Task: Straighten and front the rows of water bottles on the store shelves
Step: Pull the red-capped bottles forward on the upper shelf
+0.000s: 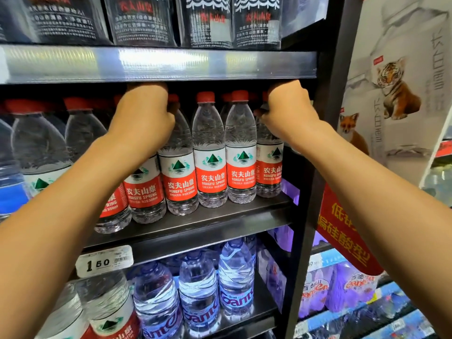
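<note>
A front row of clear water bottles with red caps and red-and-white labels stands on the middle shelf (195,223). My left hand (143,111) grips the neck of a tilted bottle (144,189) left of the row's middle. My right hand (288,108) grips the neck of the rightmost bottle (269,167), next to the shelf's black upright. Between my hands stand three upright bottles (210,152), labels facing out. More red-capped bottles sit behind them in shadow.
Larger red-capped bottles (39,148) fill the shelf's left side. Black-labelled packs (141,20) stand on the upper shelf. Blue-tinted bottles (198,289) and a price tag (105,261) sit below. A black upright (325,94) and a poster with a tiger cub (398,94) are at right.
</note>
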`<state>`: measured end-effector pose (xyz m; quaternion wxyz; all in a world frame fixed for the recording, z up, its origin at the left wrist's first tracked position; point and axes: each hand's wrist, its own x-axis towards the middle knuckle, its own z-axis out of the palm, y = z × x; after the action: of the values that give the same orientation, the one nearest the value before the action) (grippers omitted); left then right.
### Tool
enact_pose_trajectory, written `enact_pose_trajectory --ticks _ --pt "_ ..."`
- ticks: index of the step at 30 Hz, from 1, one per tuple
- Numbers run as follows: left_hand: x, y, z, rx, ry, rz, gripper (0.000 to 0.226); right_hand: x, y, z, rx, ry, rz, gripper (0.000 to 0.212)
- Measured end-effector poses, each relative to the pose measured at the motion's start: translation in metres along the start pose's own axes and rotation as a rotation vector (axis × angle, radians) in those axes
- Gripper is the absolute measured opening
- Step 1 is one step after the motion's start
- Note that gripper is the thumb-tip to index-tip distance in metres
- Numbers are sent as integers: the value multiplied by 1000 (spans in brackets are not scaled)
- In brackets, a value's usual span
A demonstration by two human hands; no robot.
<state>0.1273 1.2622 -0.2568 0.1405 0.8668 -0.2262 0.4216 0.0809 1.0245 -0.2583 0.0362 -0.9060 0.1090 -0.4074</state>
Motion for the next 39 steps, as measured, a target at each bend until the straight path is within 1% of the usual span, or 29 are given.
enact_pose_trajectory --ticks 3,7,10,12,15,18,19,21,24,27,29,31,33,35,37,39 --pt "1 -1 0 -14 -12 -27 17 2 2 1 -14 -3 -8 25" --pt "4 -5 0 -67 -44 -88 19 1 0 0 -7 5 -11 24" --pt "3 -4 0 -74 -57 -93 20 -5 -2 -4 -35 -12 -17 20" --pt "1 -3 -3 -77 -49 -81 22 -11 -7 -7 -66 6 -27 20" --pt "-12 -4 -9 -103 27 -43 33 -33 -19 -9 -78 149 -54 29" --pt "-33 -15 -19 -267 146 17 23 -57 -36 -8 -69 284 -160 33" --pt "-41 -23 -24 -316 179 35 24 -63 -43 -6 -27 306 -208 32" --pt "-55 -39 -35 -320 251 43 28 -68 -59 -1 93 304 -306 33" --pt "-68 -70 -48 -150 334 10 29 -65 -88 10 307 244 -384 39" --pt "-71 -94 -55 -10 280 -76 33 -54 -118 19 417 206 -341 49" --pt "-70 -101 -60 -1 251 -133 33 -49 -135 22 415 221 -315 48" --pt "-68 -106 -63 -27 216 -162 32 -49 -152 23 409 236 -338 46" --pt "-64 -108 -64 -36 177 -172 31 -50 -167 23 413 223 -378 44" --pt "-59 -106 -65 -9 138 -161 41 -48 -183 22 429 189 -397 40" --pt "-52 -105 -63 1 72 -142 45 -41 -196 20 393 131 -381 37" --pt "-47 -105 -58 -3 15 -141 45 -35 -203 17 333 79 -352 45"
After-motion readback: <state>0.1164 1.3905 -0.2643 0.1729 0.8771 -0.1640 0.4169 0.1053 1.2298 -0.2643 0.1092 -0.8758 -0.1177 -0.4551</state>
